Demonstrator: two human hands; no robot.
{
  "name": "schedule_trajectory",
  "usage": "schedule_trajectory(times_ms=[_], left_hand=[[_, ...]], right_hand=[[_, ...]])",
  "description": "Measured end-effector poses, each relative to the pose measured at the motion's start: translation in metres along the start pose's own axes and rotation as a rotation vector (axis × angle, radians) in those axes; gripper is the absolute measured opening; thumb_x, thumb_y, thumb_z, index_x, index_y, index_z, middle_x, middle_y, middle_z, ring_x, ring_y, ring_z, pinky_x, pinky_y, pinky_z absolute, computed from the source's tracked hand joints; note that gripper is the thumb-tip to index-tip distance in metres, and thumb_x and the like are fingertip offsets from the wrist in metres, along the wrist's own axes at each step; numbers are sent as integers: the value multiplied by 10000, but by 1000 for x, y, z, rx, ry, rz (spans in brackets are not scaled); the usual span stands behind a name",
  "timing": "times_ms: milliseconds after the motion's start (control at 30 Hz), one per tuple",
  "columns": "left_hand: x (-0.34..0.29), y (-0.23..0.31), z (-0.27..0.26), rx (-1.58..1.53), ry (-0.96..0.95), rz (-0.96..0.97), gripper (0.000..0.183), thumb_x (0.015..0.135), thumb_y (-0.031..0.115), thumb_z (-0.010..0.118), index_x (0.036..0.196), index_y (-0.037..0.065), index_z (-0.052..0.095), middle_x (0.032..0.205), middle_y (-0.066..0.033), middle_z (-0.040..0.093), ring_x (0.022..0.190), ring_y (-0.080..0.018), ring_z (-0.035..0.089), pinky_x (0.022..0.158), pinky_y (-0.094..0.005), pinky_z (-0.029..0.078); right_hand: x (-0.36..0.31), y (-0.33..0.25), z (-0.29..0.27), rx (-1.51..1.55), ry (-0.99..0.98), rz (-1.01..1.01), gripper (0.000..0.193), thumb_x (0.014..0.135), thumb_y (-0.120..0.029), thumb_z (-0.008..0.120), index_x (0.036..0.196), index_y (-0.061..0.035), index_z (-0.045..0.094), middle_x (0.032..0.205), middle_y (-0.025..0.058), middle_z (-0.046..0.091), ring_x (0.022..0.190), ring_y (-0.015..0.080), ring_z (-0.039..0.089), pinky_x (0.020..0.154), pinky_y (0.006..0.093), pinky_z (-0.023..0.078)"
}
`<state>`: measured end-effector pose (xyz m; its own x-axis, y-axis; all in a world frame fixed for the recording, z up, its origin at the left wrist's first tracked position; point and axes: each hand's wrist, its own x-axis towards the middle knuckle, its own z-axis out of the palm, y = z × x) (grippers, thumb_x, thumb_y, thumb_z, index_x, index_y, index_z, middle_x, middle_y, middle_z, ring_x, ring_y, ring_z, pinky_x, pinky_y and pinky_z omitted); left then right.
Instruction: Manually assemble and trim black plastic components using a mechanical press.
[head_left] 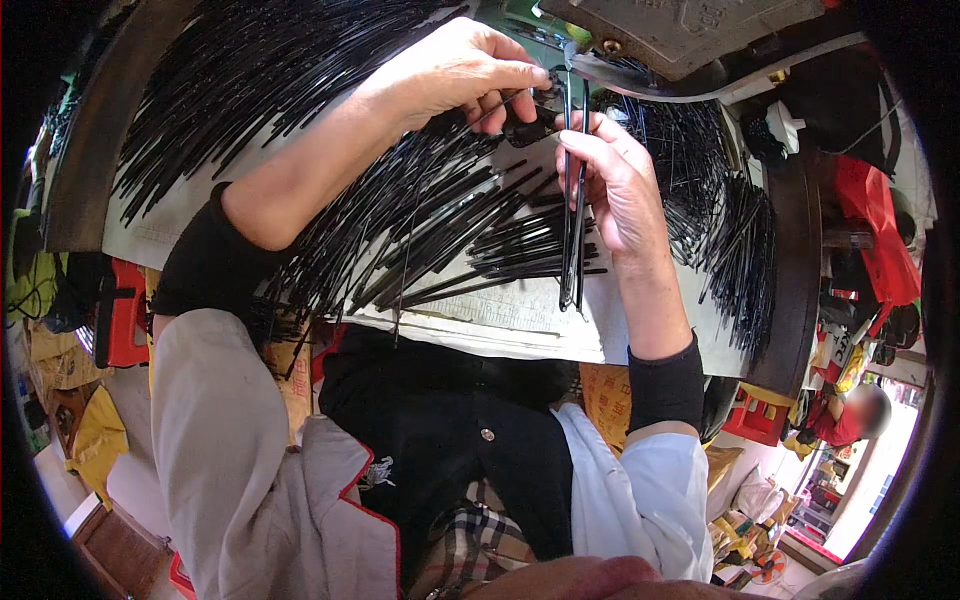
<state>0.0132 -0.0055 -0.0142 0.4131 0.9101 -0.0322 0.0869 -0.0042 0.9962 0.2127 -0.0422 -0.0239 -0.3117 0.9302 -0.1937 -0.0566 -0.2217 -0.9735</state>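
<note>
My right hand [618, 185] is closed round a pair of long, glossy black strips [574, 255]. They hang down past my fingers, nearly upright, their upper ends close to a metal machine part. To the left, my left hand [475, 80] is closed in a pinch near the strips' upper ends, thumb and forefinger together. Something dark lies at its fingertips, too small and shaded to name. Below both hands, a fan of loose black strips [440, 225] is spread over the pale worktop [520, 300].
A heavy grey machine [690, 35] with a curved edge overhangs the far right of the worktop. More black strips [250, 85] cover the far left; another bundle [738, 230] lies at right. Dark side rails [795, 290] edge the table. A person [850, 415] is in the background at right.
</note>
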Motion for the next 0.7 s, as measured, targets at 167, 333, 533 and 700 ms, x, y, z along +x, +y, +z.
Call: schedule_trajectory(times_ms=[167, 333, 533, 700], left_hand=[[-1, -2, 4, -88, -61, -59, 282, 827, 287, 619, 879, 11, 621, 686, -82, 609, 499, -103, 584, 414, -167, 426], [-1, -5, 6, -113, -88, -71, 280, 835, 295, 608, 833, 15, 608, 685, -79, 605, 507, -113, 591, 418, -180, 446], [4, -8, 5, -79, -78, -33, 289, 844, 307, 595, 811, 20, 606, 665, -70, 600, 506, -108, 591, 415, -177, 440], [4, -9, 6, -68, -59, -10, 304, 852, 311, 585, 776, 18, 599, 634, -68, 595, 473, -103, 576, 400, -175, 430]], right_hand=[[3, 1, 8, 66, -18, -11, 247, 794, -137, 638, 977, -5, 538, 717, 49, 591, 484, 66, 479, 435, 169, 356], [6, 1, 9, 89, -32, -31, 260, 806, -137, 637, 998, 9, 540, 726, 46, 593, 490, 57, 475, 433, 164, 358], [10, -2, 6, 49, -35, -42, 275, 794, -148, 646, 989, 16, 542, 728, 49, 595, 491, 59, 475, 435, 167, 357], [15, -4, 4, -4, -28, -27, 270, 777, -152, 661, 963, 13, 556, 715, 48, 596, 493, 65, 478, 435, 169, 353]])
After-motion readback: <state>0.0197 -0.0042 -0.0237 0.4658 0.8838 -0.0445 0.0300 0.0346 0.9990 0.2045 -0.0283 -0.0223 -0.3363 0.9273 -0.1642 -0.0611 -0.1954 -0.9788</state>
